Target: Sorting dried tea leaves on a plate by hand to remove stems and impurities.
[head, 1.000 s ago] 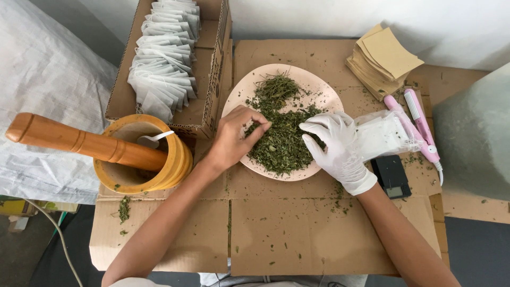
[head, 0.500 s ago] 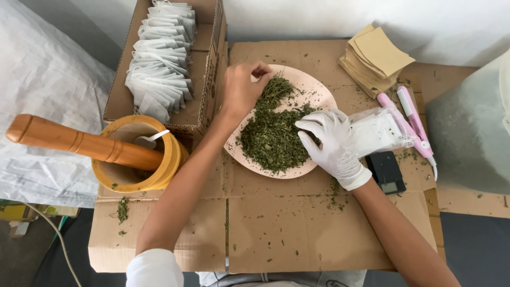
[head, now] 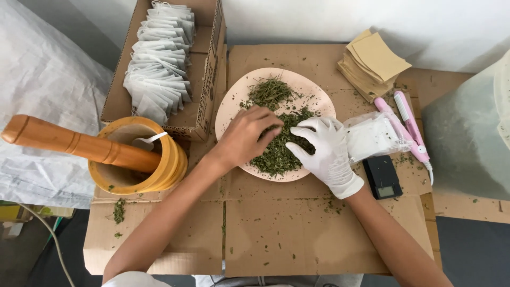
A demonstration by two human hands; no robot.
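Bare left hand (head: 247, 135), fingers curled, pinching crumbly dried green herbs (head: 279, 143) on round pale-pink plate (head: 234, 103), centre of cardboard-covered tabletop (head: 297, 234). Right hand (head: 323, 151), white latex glove, fingers bent into same pile; grasp unclear. Wooden mortar (head: 164, 165) left.

Mortar (head: 137, 157) left of plate (head: 313, 90)

an open brown cardboard box (head: 199, 101) at 11 o'clock holds a row of white paper sachets (head: 159, 64). a stack of flat tan paper envelopes (head: 374, 61) lies at 1 o'clock. a clear plastic bag of white sachets (head: 372, 137) sits at 3 o'clock, with a small black device and its grey screen (head: 389, 190) just below.
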